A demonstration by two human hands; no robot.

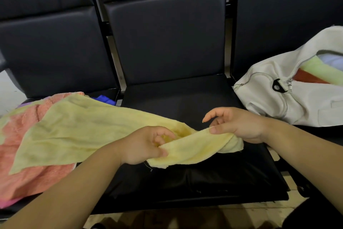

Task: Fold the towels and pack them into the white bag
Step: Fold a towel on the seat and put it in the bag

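floppy yellow towel (74, 132), both hands on it
your left hand (146, 145) pinches its near edge, right hand (239, 124) grips the twisted end over the seat (185, 98). light and limp imo, so take corners. white bag (278, 87) gapes open further right.

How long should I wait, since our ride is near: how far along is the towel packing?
Done: several folded towels already sit in the open white bag. In hand: the left hand and right hand grip the yellow towel, not yet folded and twisted between them. Left: that towel, the pink-orange towel under it and a blue cloth behind.
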